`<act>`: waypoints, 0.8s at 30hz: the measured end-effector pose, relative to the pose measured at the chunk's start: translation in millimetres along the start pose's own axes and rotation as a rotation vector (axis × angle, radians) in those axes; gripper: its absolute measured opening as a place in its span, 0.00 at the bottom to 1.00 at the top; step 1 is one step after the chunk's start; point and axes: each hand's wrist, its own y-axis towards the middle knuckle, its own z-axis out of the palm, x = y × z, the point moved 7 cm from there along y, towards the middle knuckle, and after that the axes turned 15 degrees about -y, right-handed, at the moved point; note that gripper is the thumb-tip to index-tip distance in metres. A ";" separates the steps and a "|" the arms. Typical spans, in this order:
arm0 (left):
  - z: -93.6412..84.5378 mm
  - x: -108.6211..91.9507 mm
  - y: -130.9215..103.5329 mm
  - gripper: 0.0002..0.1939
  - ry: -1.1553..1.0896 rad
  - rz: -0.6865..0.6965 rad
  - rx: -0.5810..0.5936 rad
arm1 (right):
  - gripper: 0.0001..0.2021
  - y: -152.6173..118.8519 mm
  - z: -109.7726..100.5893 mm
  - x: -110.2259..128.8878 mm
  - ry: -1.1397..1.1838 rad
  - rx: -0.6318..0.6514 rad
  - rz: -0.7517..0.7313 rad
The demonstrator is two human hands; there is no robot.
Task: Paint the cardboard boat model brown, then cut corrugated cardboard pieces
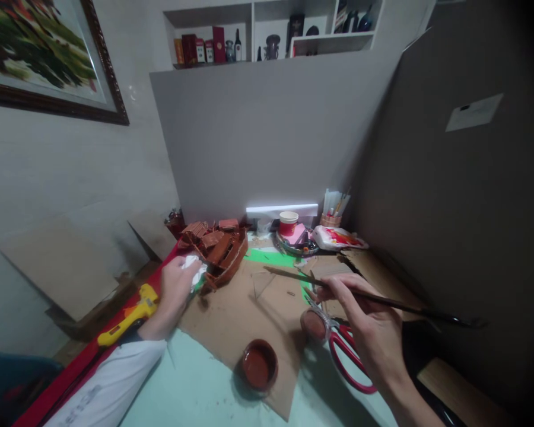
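My left hand (pixel 175 284) is closed around a crumpled white tissue (pixel 196 270), right beside a brown model boat (pixel 229 255) with several brown pieces on and around it. Between the fingers of my right hand (pixel 367 314) lies a long, slender paintbrush (pixel 391 301), its brown pointed tip toward the boat and its dark handle running off to the right. Under that hand rest scissors with red handles (pixel 349 365). A small cup of brown paint (pixel 260 365) stands on the cardboard sheet (pixel 244 314), and a round brown-topped jar (pixel 315 325) sits by the scissors.
A yellow glue gun (pixel 131 317) lies along the table's left edge. At the back are a red paper cup (pixel 288 223) on a cluttered round tray (pixel 296 242), a paint-stained white bundle (pixel 338 237) and a brush holder (pixel 331 219). Grey panels (pixel 271 136) enclose the table's back and right.
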 end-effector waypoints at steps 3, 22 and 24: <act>7.8 -16.8 1.7 0.12 0.135 0.084 0.021 | 0.10 0.4 -9.4 -0.3 0.003 -0.042 -0.030; 97.5 -79.4 15.1 0.13 0.597 0.341 0.169 | 0.09 -1.8 -15.3 1.6 -0.068 -0.033 -0.082; 102.6 -76.5 13.1 0.13 0.619 0.346 0.182 | 0.10 -2.3 -15.1 1.1 -0.070 -0.032 -0.082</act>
